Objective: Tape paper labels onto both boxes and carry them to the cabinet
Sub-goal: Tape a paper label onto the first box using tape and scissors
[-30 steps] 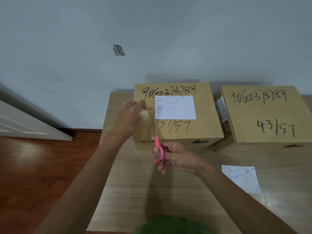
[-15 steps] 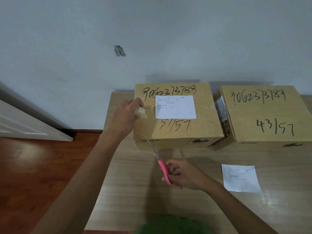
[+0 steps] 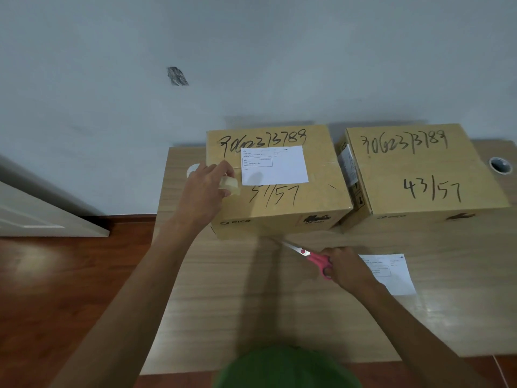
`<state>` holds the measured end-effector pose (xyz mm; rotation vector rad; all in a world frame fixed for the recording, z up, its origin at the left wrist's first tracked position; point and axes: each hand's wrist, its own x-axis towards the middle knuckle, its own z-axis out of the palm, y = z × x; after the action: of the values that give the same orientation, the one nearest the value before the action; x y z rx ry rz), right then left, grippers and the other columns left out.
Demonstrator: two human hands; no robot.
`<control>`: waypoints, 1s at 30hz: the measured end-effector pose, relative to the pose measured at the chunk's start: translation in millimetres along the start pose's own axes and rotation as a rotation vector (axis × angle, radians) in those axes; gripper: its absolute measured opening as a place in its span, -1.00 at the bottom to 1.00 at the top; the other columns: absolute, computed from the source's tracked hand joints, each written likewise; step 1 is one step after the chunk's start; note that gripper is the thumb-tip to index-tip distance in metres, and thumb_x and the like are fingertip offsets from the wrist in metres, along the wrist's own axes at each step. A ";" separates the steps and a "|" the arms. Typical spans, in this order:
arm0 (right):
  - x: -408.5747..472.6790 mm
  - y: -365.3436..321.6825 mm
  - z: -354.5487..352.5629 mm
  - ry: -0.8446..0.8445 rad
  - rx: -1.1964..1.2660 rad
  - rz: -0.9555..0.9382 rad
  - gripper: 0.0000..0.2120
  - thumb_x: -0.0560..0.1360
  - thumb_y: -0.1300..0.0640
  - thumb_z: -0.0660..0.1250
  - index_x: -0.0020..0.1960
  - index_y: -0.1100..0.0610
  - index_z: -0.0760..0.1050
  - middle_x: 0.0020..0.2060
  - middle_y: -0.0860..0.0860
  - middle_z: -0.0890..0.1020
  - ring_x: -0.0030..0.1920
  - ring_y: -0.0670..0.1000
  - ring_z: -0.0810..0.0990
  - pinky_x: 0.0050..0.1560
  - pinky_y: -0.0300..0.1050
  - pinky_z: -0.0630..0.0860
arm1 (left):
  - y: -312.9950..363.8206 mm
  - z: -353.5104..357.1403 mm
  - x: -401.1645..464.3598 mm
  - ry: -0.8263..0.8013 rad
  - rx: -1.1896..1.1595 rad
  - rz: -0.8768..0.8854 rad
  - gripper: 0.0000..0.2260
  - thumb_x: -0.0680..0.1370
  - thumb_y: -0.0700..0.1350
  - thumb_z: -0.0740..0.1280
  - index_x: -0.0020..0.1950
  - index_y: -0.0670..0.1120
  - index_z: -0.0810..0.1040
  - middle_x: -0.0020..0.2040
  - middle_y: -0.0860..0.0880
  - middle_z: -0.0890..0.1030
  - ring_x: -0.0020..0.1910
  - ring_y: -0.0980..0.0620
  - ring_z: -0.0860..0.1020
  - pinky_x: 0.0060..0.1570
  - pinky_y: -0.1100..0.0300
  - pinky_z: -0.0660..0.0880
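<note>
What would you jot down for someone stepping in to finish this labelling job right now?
Left hand: grip on a tape roll, over the left box beside its label.
Right hand: holds the pink scissors low over the table, blades pointing toward the left box.
Left box: paper label lies on top; I cannot tell whether any tape holds it.
Right box: no new label on top; its sheet lies on the table by the right hand.
Left to do: secure the first label, tape the second, carry both boxes to the cabinet, which is not in view.
</note>
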<state>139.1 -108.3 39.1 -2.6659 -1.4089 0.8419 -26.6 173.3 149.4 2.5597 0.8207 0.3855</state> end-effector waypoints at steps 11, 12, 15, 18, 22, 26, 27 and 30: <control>3.7 12.6 4.1 0.049 -0.071 0.127 -0.75 0.60 0.14 0.26 0.26 0.06 0.53 -0.06 0.00 0.65 -0.29 -0.13 0.49 -0.30 -0.34 0.40 | 16.0 5.1 -15.6 -0.006 -0.104 0.020 -0.73 0.40 -0.29 0.44 0.01 -0.09 0.45 -0.09 0.11 0.45 -0.03 -0.08 0.43 -0.10 0.01 0.40; 1.9 7.0 0.2 0.083 -0.033 0.112 -0.78 0.59 0.17 0.26 0.20 0.08 0.57 -0.11 -0.03 0.65 -0.32 -0.14 0.49 -0.32 -0.36 0.38 | 16.6 5.6 -17.7 -0.004 -0.109 0.016 -0.72 0.40 -0.29 0.45 0.01 -0.08 0.45 -0.09 0.11 0.45 -0.04 -0.07 0.43 -0.11 0.03 0.39; -8.0 -27.0 -19.4 0.203 0.383 0.022 -0.85 0.58 0.08 0.31 0.07 0.02 0.64 -0.20 -0.14 0.67 -0.35 -0.15 0.60 -0.29 -0.41 0.45 | 19.6 6.0 -24.5 0.006 -0.134 0.015 -0.72 0.40 -0.28 0.45 0.00 -0.06 0.45 -0.16 0.17 0.42 -0.07 -0.04 0.42 -0.13 0.07 0.37; -10.1 -75.0 -46.8 0.034 1.101 0.017 -0.84 0.57 -0.05 0.31 0.10 -0.07 0.61 -0.14 -0.10 0.71 -0.37 -0.08 0.64 -0.41 -0.24 0.54 | 23.9 4.9 -32.2 0.021 -0.163 0.024 -0.73 0.39 -0.29 0.44 -0.01 -0.06 0.45 -0.22 0.29 0.37 -0.12 0.00 0.39 -0.15 0.13 0.29; 6.2 -114.3 -63.8 -0.217 1.582 0.068 -0.69 0.60 -0.01 0.27 0.24 0.14 0.55 0.13 0.07 0.67 -0.29 -0.02 0.57 -0.37 -0.16 0.52 | 30.8 3.8 -43.5 0.032 -0.195 0.038 -0.72 0.38 -0.29 0.45 -0.03 -0.04 0.45 -0.20 0.29 0.38 -0.12 0.06 0.39 -0.17 0.17 0.28; 13.0 -129.2 -58.5 -0.257 1.704 0.084 -0.73 0.57 0.02 0.33 0.13 0.18 0.59 0.02 0.08 0.69 -0.35 -0.06 0.52 -0.41 -0.21 0.46 | 35.5 4.4 -56.9 0.036 -0.178 0.096 -0.72 0.38 -0.31 0.46 -0.01 -0.10 0.47 -0.13 0.16 0.45 -0.08 -0.03 0.45 -0.14 0.06 0.40; 13.3 -131.2 -55.9 -0.251 1.717 0.089 -0.75 0.55 0.03 0.36 0.11 0.19 0.59 -0.02 0.08 0.69 -0.37 -0.06 0.52 -0.43 -0.22 0.46 | 36.0 4.8 -61.0 0.038 -0.164 0.108 -0.72 0.38 -0.31 0.46 -0.01 -0.12 0.47 -0.12 0.15 0.45 -0.09 -0.04 0.45 -0.14 0.04 0.41; 12.3 -133.6 -50.7 -0.240 1.707 0.087 -0.83 0.54 0.14 0.38 0.06 0.21 0.60 -0.11 0.08 0.68 -0.39 -0.07 0.51 -0.47 -0.23 0.44 | 36.6 7.0 -69.6 0.042 -0.153 0.107 -0.73 0.38 -0.31 0.46 -0.01 -0.13 0.48 -0.13 0.14 0.45 -0.11 -0.06 0.45 -0.15 0.02 0.42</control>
<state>66.1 -7.5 110.4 -1.2550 -0.1365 1.4063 -60.9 102.3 151.4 2.4666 0.6438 0.5164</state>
